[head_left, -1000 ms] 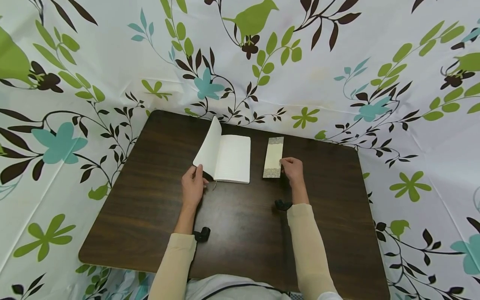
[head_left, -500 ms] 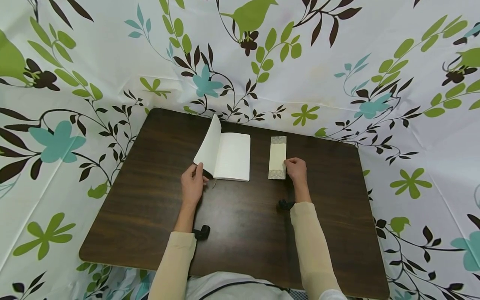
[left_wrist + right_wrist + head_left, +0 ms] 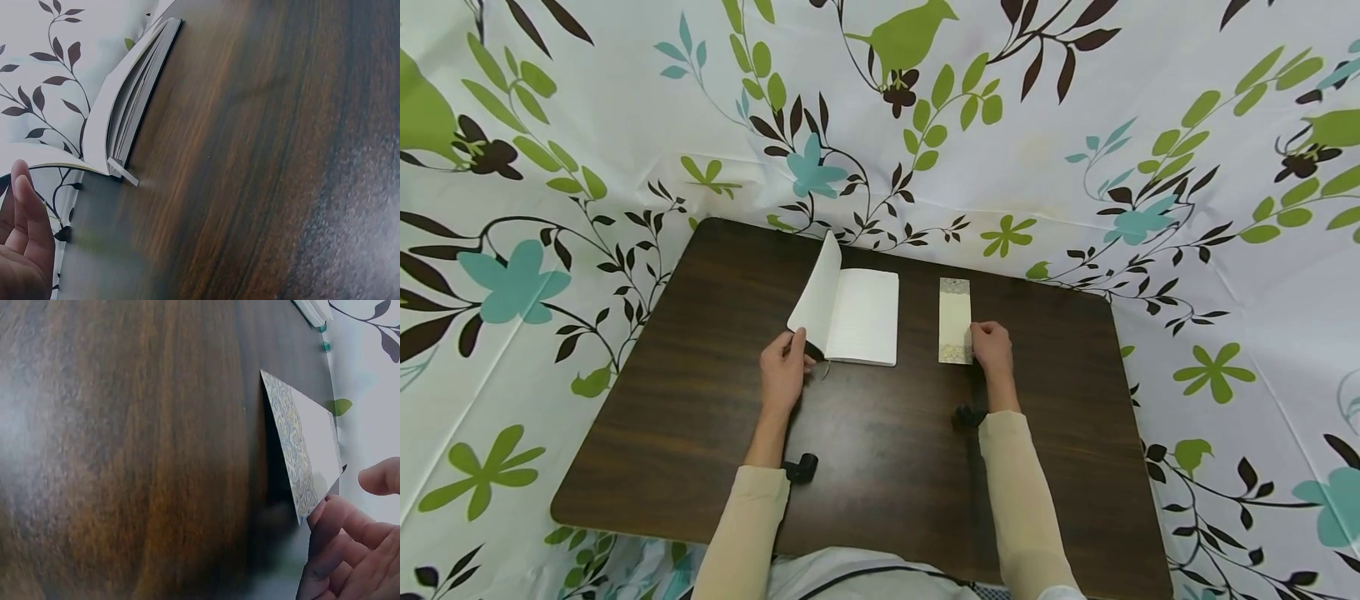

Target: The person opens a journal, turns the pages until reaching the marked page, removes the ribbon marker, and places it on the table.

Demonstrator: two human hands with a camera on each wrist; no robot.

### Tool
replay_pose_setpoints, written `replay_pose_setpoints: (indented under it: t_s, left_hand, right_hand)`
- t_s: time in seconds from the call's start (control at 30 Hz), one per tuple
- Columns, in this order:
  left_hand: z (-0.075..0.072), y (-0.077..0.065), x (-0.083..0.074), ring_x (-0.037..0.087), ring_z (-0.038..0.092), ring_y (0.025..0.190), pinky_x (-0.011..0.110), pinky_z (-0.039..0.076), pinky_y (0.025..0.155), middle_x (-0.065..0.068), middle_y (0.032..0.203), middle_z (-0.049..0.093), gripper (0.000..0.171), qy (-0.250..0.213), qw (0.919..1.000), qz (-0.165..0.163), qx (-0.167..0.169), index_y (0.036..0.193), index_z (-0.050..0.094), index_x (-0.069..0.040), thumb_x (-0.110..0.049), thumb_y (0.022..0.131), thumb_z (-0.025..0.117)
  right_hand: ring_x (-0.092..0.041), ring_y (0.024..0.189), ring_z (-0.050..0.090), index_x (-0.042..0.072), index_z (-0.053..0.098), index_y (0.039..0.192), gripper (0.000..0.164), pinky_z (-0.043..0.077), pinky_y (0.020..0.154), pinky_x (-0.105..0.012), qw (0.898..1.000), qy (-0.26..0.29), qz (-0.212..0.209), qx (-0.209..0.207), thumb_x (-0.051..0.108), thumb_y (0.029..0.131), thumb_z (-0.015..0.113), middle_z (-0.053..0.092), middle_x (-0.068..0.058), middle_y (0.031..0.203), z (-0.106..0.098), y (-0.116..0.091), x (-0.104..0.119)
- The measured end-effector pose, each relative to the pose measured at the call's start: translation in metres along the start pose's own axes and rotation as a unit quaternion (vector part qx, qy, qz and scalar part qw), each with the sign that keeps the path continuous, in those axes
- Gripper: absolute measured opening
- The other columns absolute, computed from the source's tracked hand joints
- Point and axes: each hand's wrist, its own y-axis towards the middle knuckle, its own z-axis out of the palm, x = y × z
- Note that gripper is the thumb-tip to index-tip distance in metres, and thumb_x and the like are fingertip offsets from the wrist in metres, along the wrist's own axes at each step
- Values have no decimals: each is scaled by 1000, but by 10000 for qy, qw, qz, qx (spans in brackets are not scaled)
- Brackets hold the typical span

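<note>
A notebook (image 3: pixel 865 317) lies open on the dark table. My left hand (image 3: pixel 783 371) pinches the lower corner of its raised left leaf (image 3: pixel 817 296). In the left wrist view, the notebook's spine end (image 3: pixel 147 94) shows with a short ribbon (image 3: pixel 123 171) sticking out. To the right is a pale yellow bookmark (image 3: pixel 954 321) with patterned bands at both ends. My right hand (image 3: pixel 992 346) holds its right edge. Seen from the right wrist, the bookmark (image 3: pixel 306 444) tilts up off the table; curled fingers (image 3: pixel 328 515) meet its edge, while the thumb looks apart from it.
The wood-grain table (image 3: pixel 880 450) has rounded corners and stands against a white curtain (image 3: pixel 1037 125) printed with leaves, birds and flowers. A black wrist camera (image 3: pixel 801 468) sits on the left forearm and another camera (image 3: pixel 967 416) on the right.
The bookmark and my right hand have shifted slightly right over the past second, and the bookmark has straightened. My left hand and the notebook stay about where they were.
</note>
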Motion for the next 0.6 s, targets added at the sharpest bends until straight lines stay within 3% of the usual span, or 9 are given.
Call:
replay_pose_setpoints:
  t_s: [0.17,0.3,0.6]
  left_hand:
    - [1,-1,-2,55,62,72,65,48,70,33,75,64,46,-8,10000,-50,-10,84,54,13,-28,105,52]
    - [1,1,2,55,62,72,66,48,70,33,75,64,46,5,10000,-52,-5,84,54,13,-27,106,52]
    - [2,11,32,49,64,69,61,51,67,23,72,67,53,-16,10000,7,-67,82,57,5,-44,103,53]
  right_hand:
    - [-35,105,57,18,56,130,47,39,91,-58,9974,-683,-128,-211,52,99,45,59,-8,126,0,-4,4]
    - [-35,104,57,17,51,135,52,39,90,-60,9944,-934,-421,-262,54,99,42,58,-7,129,2,-9,12]
    - [-29,88,62,19,54,136,50,45,79,-54,9883,-671,-1330,-320,51,99,47,63,-3,119,20,-31,47]
